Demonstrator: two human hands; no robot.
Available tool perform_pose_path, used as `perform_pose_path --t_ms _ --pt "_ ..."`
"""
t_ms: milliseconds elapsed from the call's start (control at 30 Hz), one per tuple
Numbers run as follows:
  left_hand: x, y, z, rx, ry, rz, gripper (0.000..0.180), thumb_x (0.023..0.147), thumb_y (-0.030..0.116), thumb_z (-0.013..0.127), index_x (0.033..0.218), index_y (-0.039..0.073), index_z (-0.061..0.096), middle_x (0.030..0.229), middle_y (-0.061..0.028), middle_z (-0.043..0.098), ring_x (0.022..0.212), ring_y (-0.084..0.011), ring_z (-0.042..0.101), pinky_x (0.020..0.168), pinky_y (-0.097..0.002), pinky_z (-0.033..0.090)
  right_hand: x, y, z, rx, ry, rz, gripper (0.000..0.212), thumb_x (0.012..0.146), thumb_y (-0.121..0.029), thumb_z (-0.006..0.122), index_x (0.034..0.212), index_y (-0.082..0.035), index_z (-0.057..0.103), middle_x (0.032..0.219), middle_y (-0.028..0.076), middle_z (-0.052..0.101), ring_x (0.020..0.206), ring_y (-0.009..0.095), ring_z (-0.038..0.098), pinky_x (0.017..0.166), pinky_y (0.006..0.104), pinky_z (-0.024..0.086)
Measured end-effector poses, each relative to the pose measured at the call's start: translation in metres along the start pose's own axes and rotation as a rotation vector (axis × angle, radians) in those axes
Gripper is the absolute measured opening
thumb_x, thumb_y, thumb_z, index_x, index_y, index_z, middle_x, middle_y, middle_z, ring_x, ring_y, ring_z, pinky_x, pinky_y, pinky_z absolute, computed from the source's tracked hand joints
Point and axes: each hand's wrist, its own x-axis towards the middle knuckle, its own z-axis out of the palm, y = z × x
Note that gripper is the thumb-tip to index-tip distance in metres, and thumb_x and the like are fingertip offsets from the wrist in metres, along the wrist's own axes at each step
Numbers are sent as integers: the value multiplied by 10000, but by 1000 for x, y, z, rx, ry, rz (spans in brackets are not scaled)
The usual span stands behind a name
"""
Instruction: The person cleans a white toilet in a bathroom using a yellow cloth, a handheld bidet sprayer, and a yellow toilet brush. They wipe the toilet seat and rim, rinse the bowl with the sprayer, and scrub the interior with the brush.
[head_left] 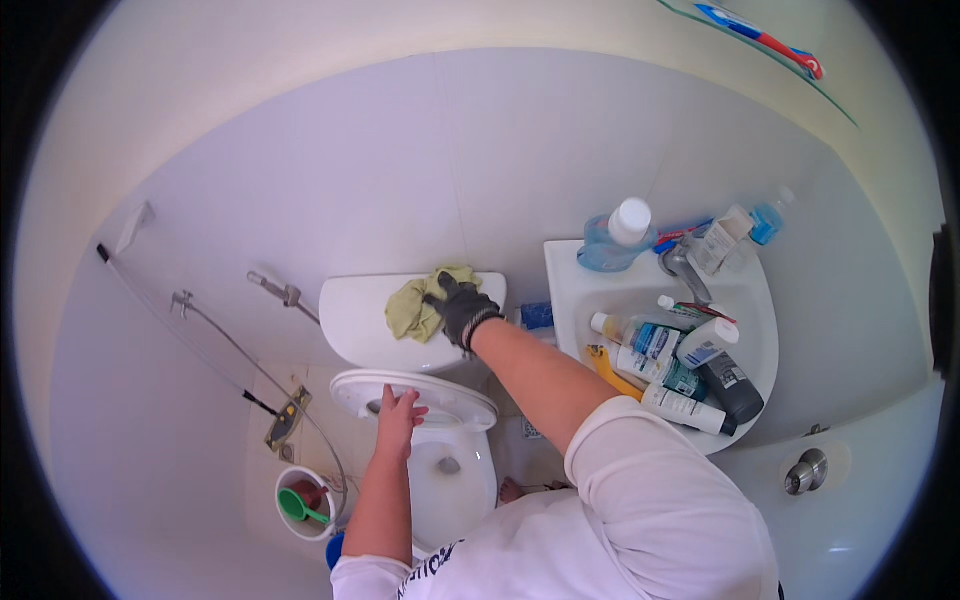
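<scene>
My right hand (465,310), in a dark grey glove, grips the edge of a crumpled yellow-green cloth (408,312). The cloth lies on the white toilet tank lid (355,318), toward its right half. My bare left hand (401,418) is over the raised toilet seat (465,402), fingers stretched and apart, holding nothing. Whether its fingertips touch the seat I cannot tell. Below the seat the toilet bowl (450,500) is uncovered.
At right, a white sink (565,340) holds several bottles and tubes, with a large blue bottle (612,245) on its rim beside the faucet (685,272). At left hang a spray hose (225,335) and, on the floor, a white bucket (283,515) with a green dipper (297,505).
</scene>
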Motion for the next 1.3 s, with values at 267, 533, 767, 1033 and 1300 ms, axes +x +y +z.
perform_pose_path --t_ms 267,533,767,1033,1300 --pt "-6 -2 -20 2 30 23 723 818 264 496 1340 55 42 1074 -157 495 754 -203 545 630 -287 441 -74 43 -108 -642 -336 -337 218 741 -188 531 935 -106 588 949 115 572 887 264 566 687 383 472" --pt "5 6 -14 -5 74 54 612 819 260 496 1314 71 191 995 -100 521 713 -166 543 585 -266 433 -127 105 -180 -633 -369 -273 209 716 -259 574 830 -91 623 924 125 596 879 269 572 700 388 470" --pt "-1 6 14 -111 243 35 527 822 291 497 1260 88 286 938 -83 517 704 -157 538 555 -247 431 -160 170 -199 6 -263 -284 243 715 -188 584 948 -127 614 1057 67 561 921 235 540 786 351 438" --pt "-5 11 5 -200 497 110 629 827 375 481 1293 107 154 1050 -125 478 740 -197 530 588 -284 431 -261 226 -245 5 311 41 238 690 -143 624 924 -112 600 980 76 581 860 253 548 772 348 435" --pt "10 26 -12 333 815 257 777 792 313 549 1331 37 63 1301 -189 257 1137 -292 348 900 -388 328 -312 245 -233 11 396 477 250 716 -243 591 933 -120 590 900 67 593 854 244 553 755 356 441"
